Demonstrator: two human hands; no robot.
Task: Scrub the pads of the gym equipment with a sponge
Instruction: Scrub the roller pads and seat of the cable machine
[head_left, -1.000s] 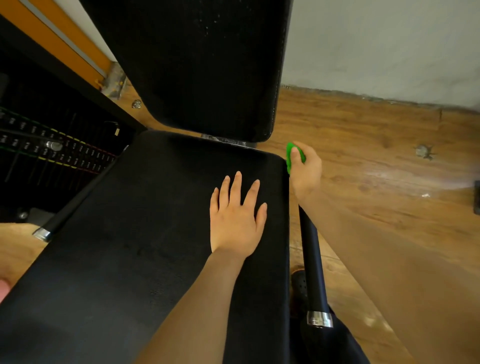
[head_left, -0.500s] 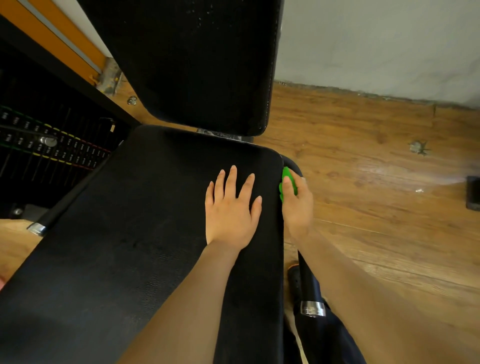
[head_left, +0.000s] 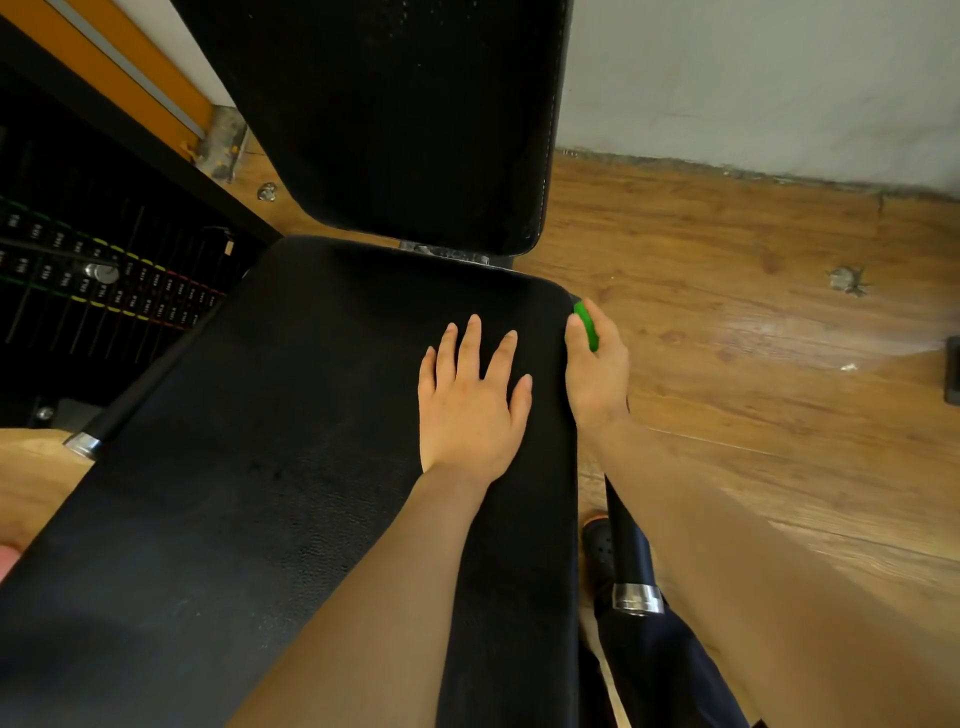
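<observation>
in the head view, a black seat pad (head_left: 260, 467) fills the lower left and middle, with a black back pad (head_left: 395, 114) rising upright behind it, the two meeting at a metal bracket (head_left: 447, 253). the left hand (head_left: 470, 402) lies flat and palm down on the seat pad near its right edge, fingers spread and straight, gripping nothing. the right hand (head_left: 597, 369) is just beside it, off the pad's right side, curled around a green sponge (head_left: 587, 325); only a narrow strip of the sponge shows between thumb and fingers, and it is pressed against the side edge of the seat pad near the far right corner. both forearms run up from the bottom of the picture. under the right forearm a black bar with a chrome collar (head_left: 636, 597) slants along the pad's right side, and a dark shoe (head_left: 600, 545) shows on the floor beside it. a matching bar with a chrome end (head_left: 83, 444) sits at the pad's left side. further left stands a weight stack (head_left: 104, 280) with coloured markings and a metal pin. the wooden floor (head_left: 753, 338) spreads to the right up to a pale wall (head_left: 753, 78), with a small scuffed mark on the boards.
</observation>
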